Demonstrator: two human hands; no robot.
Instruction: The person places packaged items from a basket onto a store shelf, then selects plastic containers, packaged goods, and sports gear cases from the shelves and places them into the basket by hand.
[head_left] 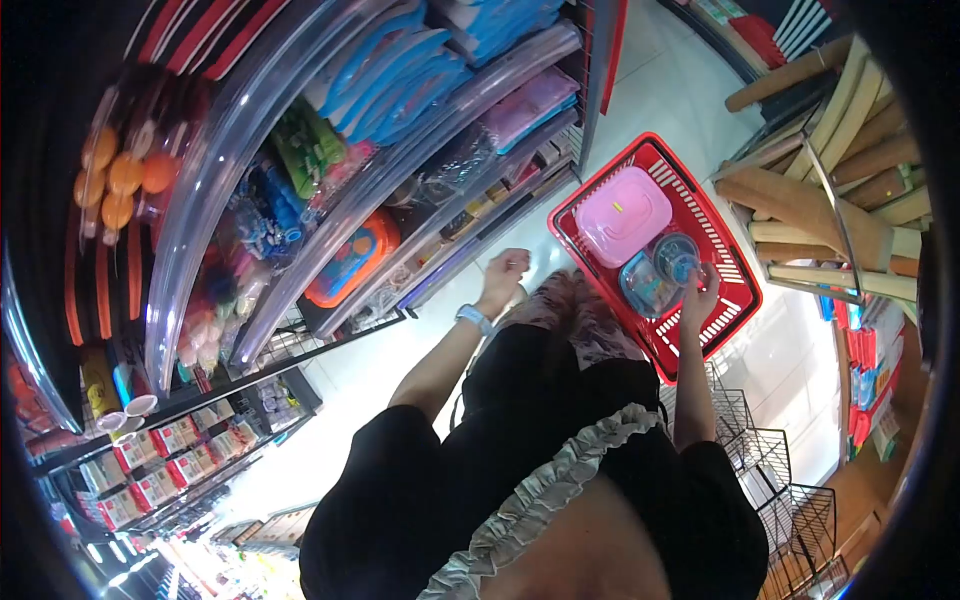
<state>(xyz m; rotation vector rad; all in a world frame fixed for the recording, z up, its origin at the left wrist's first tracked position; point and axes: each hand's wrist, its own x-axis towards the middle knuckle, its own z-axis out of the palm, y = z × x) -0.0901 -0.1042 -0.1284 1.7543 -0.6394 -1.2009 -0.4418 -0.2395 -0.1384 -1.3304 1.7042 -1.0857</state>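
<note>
A red shopping basket stands on the pale tiled floor at the right of my legs. Inside it lie a pink lidded box, a clear container with a blue tint and a round clear container. My right hand reaches into the basket, its fingers at the edge of the round container and closed on something too small to make out. My left hand hangs in the air left of the basket, fingers curled, with a band on the wrist; whether anything is in it is hidden.
Shelves with clear plastic edges run along the left, holding packaged goods and an orange-and-blue box. Rolled brown mats fill a rack at the right. Black wire baskets stand behind my right arm.
</note>
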